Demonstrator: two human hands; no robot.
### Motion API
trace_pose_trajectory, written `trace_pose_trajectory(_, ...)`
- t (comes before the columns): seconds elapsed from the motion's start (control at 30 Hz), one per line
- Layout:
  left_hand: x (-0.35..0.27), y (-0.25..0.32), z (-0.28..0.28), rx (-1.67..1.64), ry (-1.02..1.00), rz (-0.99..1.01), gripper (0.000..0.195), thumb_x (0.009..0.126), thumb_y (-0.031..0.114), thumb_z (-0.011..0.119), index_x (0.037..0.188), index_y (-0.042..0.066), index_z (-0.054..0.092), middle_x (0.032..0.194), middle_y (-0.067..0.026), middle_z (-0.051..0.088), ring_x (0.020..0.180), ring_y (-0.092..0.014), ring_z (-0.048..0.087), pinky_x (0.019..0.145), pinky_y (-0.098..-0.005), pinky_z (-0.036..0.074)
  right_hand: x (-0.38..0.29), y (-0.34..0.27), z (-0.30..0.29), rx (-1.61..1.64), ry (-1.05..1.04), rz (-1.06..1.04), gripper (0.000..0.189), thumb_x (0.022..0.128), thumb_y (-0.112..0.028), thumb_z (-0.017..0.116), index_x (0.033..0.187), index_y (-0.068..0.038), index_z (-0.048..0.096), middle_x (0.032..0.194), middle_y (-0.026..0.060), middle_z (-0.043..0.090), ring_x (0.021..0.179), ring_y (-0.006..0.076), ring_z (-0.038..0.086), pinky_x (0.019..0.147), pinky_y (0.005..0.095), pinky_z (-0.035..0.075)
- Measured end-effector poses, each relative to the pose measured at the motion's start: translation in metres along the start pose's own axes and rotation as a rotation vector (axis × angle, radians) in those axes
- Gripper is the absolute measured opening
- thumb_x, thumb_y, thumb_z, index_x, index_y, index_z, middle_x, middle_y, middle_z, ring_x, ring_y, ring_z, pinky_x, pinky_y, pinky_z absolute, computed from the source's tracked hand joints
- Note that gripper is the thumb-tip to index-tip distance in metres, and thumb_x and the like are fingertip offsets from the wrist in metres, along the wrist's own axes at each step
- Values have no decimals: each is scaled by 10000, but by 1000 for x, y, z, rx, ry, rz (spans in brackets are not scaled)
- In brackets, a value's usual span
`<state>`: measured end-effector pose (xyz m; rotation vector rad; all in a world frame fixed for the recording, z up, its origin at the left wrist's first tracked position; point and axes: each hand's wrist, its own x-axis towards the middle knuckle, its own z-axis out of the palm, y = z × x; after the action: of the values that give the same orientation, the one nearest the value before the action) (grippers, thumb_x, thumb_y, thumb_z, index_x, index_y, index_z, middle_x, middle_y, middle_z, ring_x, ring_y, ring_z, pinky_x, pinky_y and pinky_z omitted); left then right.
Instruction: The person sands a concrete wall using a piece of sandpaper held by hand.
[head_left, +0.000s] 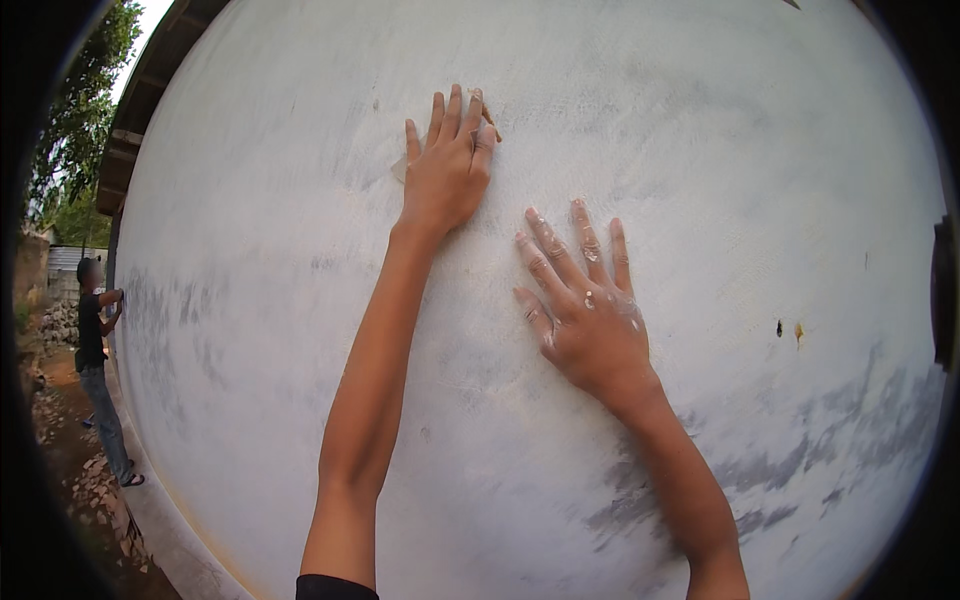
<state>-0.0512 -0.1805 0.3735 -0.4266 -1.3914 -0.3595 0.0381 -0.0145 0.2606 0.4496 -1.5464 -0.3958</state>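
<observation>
My left hand lies flat against a white-coated wall, fingers spread and pointing up. Beneath it is a thin abrasive sheet, probably sandpaper. A pale corner of the sheet shows left of the palm, and a torn brown edge shows by the thumb and index finger; the palm hides the rest. Lower and to the right, my right hand rests on the wall with its fingers apart and nothing in it. White powder and flecks cling to its fingers and knuckles.
Grey patches show through the coating at lower right. Two small dark and brown marks sit nearby. At far left a person stands with hands at the wall. A concrete ledge and rubble run along its foot; roof eaves overhang.
</observation>
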Motion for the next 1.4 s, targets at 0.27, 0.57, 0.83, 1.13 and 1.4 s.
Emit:
trace_pose_trajectory(0.27,28,-37,-3,34,25,-159,533,1061,421,211,1583,313,237,1659,37,204,1539,-170,117,1270,-434,40,-1,0,0,-15,-64,15,524,1021,-391,464,1501,-183,435,1609,11,331,1537,294,131,1252,546,62)
trace_pose_trajectory(0.57,-3,-79,-9,60,-53,-269,576,1056,502,160,1601,314,152,1679,25,111,1548,-193,39,1261,-465,13,-9,6,10,93,116,-41,417,997,-288,505,1348,-69,556,1516,107,458,1489,359,265,1233,586,139)
trace_pose_trajectory(0.83,-50,-61,1,-5,-80,-18,608,1063,496,164,1609,232,132,1680,-59,95,1551,-243,8,1255,-477,-7,-17,13,21,64,141,-8,376,1011,-285,494,1327,-103,586,1493,71,494,1483,310,298,1243,552,146)
trace_pose_trajectory(1.13,-89,-132,-8,-59,-50,-198,591,1077,421,201,1602,151,181,1669,-120,140,1549,-279,59,1251,-463,53,-14,9,24,27,189,18,329,998,-279,535,1291,-158,622,1492,13,503,1472,250,333,1251,512,161)
trace_pose_trajectory(1.4,-109,-179,-22,-114,5,-365,590,1078,422,205,1596,140,210,1663,-135,163,1547,-306,51,1251,-459,52,-7,9,-1,155,123,-63,370,955,-241,547,1252,-28,604,1452,131,527,1449,356,349,1220,561,180)
